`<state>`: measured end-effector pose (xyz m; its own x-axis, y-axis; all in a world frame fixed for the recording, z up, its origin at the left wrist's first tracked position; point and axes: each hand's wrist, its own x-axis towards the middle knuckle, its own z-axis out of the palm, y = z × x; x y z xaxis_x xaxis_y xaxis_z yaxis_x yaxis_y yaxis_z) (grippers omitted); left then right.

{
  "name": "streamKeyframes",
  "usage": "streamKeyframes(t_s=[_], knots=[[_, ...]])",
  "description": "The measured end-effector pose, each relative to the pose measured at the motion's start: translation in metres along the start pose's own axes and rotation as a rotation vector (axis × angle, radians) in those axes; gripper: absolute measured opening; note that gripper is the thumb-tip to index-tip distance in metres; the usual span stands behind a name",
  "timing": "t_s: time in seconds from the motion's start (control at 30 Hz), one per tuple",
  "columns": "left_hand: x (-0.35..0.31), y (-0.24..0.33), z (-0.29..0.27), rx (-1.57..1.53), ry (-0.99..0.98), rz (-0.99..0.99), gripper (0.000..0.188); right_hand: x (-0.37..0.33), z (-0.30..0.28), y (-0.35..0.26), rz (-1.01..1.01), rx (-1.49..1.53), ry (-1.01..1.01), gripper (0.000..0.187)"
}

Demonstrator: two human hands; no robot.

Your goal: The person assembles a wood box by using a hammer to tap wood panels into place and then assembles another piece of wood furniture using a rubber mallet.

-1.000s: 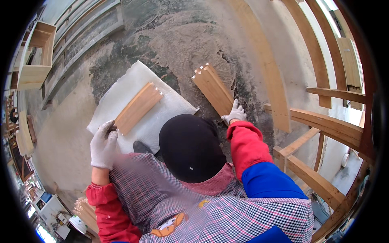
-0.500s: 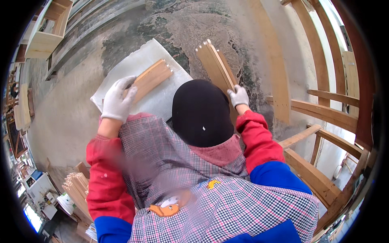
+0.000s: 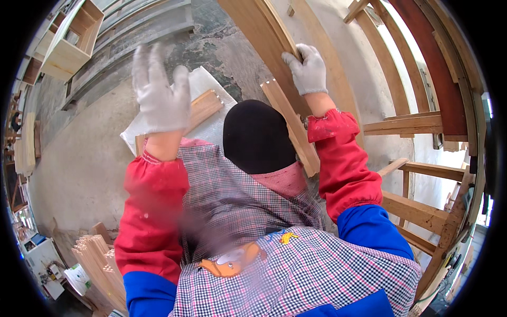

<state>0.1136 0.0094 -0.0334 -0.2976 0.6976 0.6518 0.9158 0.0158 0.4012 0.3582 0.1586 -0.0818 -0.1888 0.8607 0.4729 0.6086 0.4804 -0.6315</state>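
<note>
My left hand (image 3: 161, 92), in a white glove, is raised with its fingers spread and slightly blurred, holding nothing. Beneath and beside it, a short wooden board (image 3: 205, 108) with a notched end lies on a white foam sheet (image 3: 211, 82) on the floor. My right hand (image 3: 307, 71), also gloved, grips the edge of long wooden boards (image 3: 259, 34), lifted and slanting toward the far side; their far ends run out of view. Below them rests a narrow wooden strip (image 3: 290, 124), partly behind a black rounded thing (image 3: 259, 137) before my apron.
Wooden frames and rails (image 3: 412, 127) stand along the right. At the far left are a pale wooden box (image 3: 74, 42) and a long low rack (image 3: 132, 47). A bundle of wooden strips (image 3: 95, 259) stands near left, by a white table (image 3: 42, 264).
My right hand has moved up and away, lifting the boards off the floor and leaving a narrow strip. My left hand has let go of the short board and risen.
</note>
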Motion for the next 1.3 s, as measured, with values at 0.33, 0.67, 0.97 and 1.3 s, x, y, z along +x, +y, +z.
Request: streamKeyframes(t_s=[0.33, 0.67, 0.97, 1.3], knots=[[0.006, -0.053, -0.063, -1.303, -0.048, -0.744, 0.05, 0.028, 0.044, -0.136, -0.435, 0.444, -0.554, 0.029], [-0.074, -0.158, -0.11, -0.544, 0.317, -0.989, 0.031, -0.012, 0.12, -0.098, -0.07, 0.461, -0.788, 0.04], [-0.132, -0.205, -0.097, -0.303, 0.487, -0.977, 0.025, -0.008, 0.116, -0.09, 0.032, 0.322, -0.839, 0.031], [-0.134, -0.209, -0.087, -0.289, 0.533, -1.066, 0.025, -0.008, 0.123, -0.095, 0.018, 0.332, -0.908, 0.028]])
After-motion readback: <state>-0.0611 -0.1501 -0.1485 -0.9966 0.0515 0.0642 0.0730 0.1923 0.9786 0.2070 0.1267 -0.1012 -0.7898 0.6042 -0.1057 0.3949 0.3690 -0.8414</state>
